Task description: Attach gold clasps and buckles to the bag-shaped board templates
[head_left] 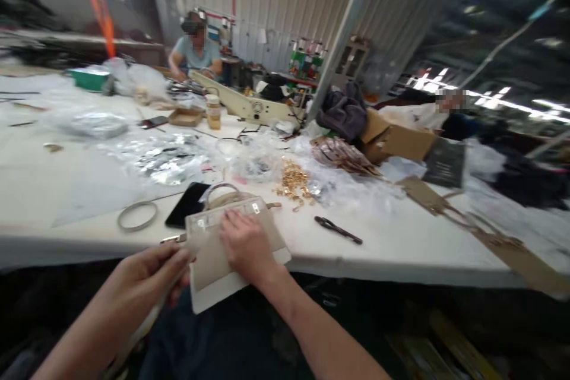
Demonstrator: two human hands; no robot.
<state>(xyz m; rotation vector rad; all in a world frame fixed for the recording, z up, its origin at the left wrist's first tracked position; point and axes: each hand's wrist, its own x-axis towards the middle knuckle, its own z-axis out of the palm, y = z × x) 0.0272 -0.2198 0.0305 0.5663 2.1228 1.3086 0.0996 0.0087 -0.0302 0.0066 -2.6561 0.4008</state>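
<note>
A beige bag panel (214,261) with a paler border and small metal fittings along its top edge tilts over the table's front edge. My right hand (247,246) lies flat on its face, fingers stretched toward the top; its thumb is hidden. At the panel's left edge, my left hand (151,276) is closed in a pinch on a light strap, part of which hangs below the fingers. A metal clip (173,238) shows just above that hand. Behind the panel, a curved handle (222,187) rises, partly hidden.
A black phone (184,205), a ring-shaped band (138,217) and dark pliers (338,230) lie nearby on the white table (289,264). Gold hardware (294,179) and plastic bags (169,157) lie farther back. Strapped beige pieces (499,243) are at right. A co-worker (196,50) sits opposite.
</note>
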